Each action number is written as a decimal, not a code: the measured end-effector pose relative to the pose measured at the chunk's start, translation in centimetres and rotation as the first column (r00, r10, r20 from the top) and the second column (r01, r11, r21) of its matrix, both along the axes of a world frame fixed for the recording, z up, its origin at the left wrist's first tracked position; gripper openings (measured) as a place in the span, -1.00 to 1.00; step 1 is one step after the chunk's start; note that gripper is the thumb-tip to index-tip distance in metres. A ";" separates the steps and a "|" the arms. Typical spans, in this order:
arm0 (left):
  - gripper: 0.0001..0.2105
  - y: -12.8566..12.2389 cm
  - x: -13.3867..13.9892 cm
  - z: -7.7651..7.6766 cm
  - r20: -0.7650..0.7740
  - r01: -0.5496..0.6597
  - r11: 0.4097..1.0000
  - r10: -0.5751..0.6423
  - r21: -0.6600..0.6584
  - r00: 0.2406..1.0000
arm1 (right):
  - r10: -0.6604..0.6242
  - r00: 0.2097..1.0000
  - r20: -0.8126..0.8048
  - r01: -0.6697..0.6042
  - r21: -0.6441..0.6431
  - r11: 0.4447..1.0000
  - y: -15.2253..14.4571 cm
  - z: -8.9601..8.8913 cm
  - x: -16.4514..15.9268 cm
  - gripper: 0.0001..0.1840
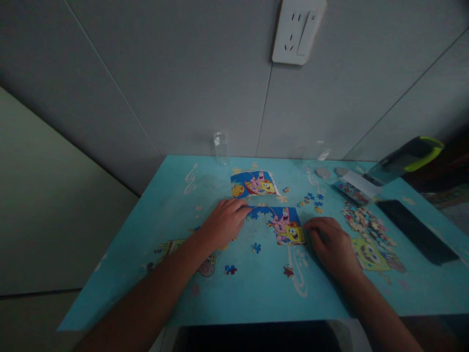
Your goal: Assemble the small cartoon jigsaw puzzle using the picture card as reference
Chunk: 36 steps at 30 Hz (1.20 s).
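Observation:
A partly joined jigsaw puzzle point(287, 227) lies on the blue table, showing a pink starfish and a yellow sponge figure. Its top row of blue pieces runs left to my left hand point(227, 221), whose fingers are pressed together on a jigsaw piece at that end, mostly hidden beneath them. My right hand point(331, 242) rests at the puzzle's right edge, fingers curved and thumb apart, with nothing seen in it. Below the puzzle lie a loose blue piece point(256, 248), a blue and red piece point(230, 269) and a dark red piece point(288, 271). Behind it is the picture sheet point(254, 184).
Several small pieces point(310, 197) and a larger heap of pieces point(366, 222) lie to the right. Near them are a folded card point(355, 188), a dark phone-like slab point(415, 230), a tilted bottle point(403, 159) and round lids point(323, 172). A clear jar point(221, 146) stands by the wall.

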<state>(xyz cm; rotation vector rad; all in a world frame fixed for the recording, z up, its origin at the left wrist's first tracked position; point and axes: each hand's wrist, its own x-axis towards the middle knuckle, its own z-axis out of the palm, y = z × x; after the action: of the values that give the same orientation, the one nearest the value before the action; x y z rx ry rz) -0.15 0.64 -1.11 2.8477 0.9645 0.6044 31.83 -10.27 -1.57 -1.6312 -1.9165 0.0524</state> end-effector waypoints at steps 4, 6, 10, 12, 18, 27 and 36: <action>-0.72 0.1 0.0 0.0 0.006 0.003 1.000 -0.003 0.004 1.000 | 0.035 0.999 -0.002 -0.035 -0.009 0.999 -0.1 0.4 -0.4 -0.82; -0.72 0.1 0.0 0.1 0.002 0.005 1.000 -0.005 0.002 1.000 | 0.089 0.996 0.003 -0.088 -0.022 0.996 -0.1 0.4 -0.7 -0.79; -0.70 0.1 0.0 0.3 -0.012 0.012 1.000 -0.012 -0.005 1.000 | 0.185 0.982 0.043 -0.183 -0.047 0.982 0.1 0.1 -0.8 -0.68; -0.70 0.1 0.0 0.3 -0.014 0.014 1.000 -0.014 -0.009 1.000 | 0.195 0.979 0.065 -0.192 -0.049 0.980 0.1 -0.2 -0.6 -0.64; -0.69 0.1 0.0 0.0 -0.019 0.014 1.000 -0.015 -0.009 1.000 | 0.197 0.978 0.071 -0.194 -0.050 0.980 0.1 -0.2 -0.5 -0.63; -0.67 -0.2 0.0 0.3 -0.045 0.025 1.000 -0.026 -0.012 0.999 | 0.184 0.978 0.101 -0.181 -0.042 0.983 0.2 -0.2 -0.6 -0.68; -0.67 -0.3 0.0 0.4 -0.057 0.018 1.000 -0.019 -0.021 0.998 | 0.168 0.968 0.185 -0.159 -0.062 0.985 0.0 0.2 -1.2 -0.64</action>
<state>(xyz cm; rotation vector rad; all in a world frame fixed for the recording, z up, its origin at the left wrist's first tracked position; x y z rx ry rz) -0.15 0.34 -0.67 2.8680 0.9453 0.5106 30.60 -10.23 -1.33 -1.5516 -2.2084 0.0081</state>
